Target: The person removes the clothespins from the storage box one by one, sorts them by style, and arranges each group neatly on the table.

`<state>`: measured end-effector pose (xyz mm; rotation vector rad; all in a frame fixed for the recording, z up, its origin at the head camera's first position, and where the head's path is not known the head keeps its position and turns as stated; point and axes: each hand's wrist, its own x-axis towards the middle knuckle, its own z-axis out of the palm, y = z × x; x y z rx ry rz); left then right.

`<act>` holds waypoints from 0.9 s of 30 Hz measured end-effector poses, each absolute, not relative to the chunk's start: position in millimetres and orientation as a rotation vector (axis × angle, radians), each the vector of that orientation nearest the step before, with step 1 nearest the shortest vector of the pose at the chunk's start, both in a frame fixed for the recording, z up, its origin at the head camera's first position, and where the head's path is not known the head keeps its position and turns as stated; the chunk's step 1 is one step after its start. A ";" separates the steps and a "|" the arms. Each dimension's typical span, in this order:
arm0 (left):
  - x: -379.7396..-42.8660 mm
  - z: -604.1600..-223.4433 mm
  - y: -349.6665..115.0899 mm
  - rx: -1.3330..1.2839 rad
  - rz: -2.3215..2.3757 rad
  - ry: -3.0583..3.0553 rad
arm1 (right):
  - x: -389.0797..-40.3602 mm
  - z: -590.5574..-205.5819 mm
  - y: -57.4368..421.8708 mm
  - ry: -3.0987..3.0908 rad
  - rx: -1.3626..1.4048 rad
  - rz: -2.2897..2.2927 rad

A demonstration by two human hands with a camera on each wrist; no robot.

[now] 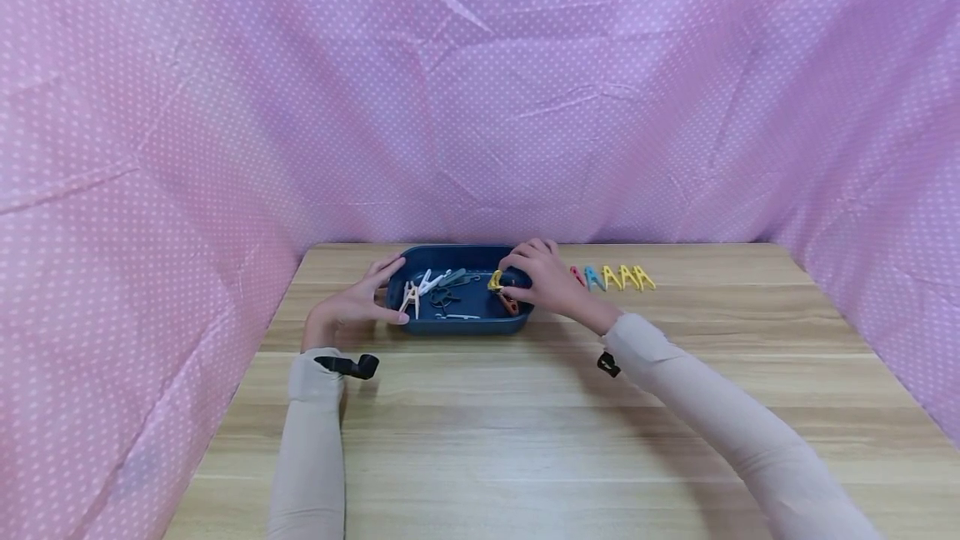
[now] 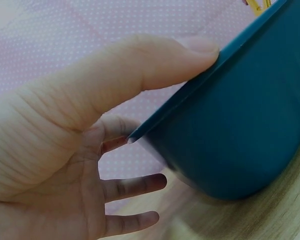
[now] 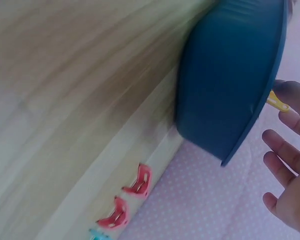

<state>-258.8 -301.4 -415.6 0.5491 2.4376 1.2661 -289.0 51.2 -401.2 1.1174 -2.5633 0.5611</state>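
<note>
A dark blue rectangular tub [image 1: 457, 327] sits at the far side of the wooden table. My left hand [image 1: 358, 300] spans its left end, thumb on the rim and fingers extended; the left wrist view shows the thumb [image 2: 155, 62] lying along that rim. At the tub's right end my right hand [image 1: 550, 276] pinches a yellow clothespin [image 1: 495, 280] between thumb and fingertips. Part of this clothespin [image 3: 277, 102] shows past the rim in the right wrist view. Just below it in the tub lies an orange-brown clothespin [image 1: 510, 304].
Inside the tub are a cream clothespin [image 1: 409, 298], a white one [image 1: 427, 282], a grey-green one [image 1: 453, 278], a dark green piece [image 1: 442, 298] and a thin pale strip [image 1: 459, 317]. Right of it stands a row of red [image 3: 140, 182], blue [image 1: 592, 277] and yellow clothespins [image 1: 627, 277]. Pink dotted cloth [image 1: 480, 107] hangs behind.
</note>
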 end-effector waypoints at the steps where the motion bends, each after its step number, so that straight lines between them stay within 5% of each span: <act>1: -258.8 -415.7 -301.5 0.544 1.269 2.436 | -288.5 -400.9 54.5 -2.561 1.100 0.579; 27: -258.0 -414.4 -303.2 0.545 1.227 2.453 | -294.0 -399.7 165.7 -2.467 0.772 0.676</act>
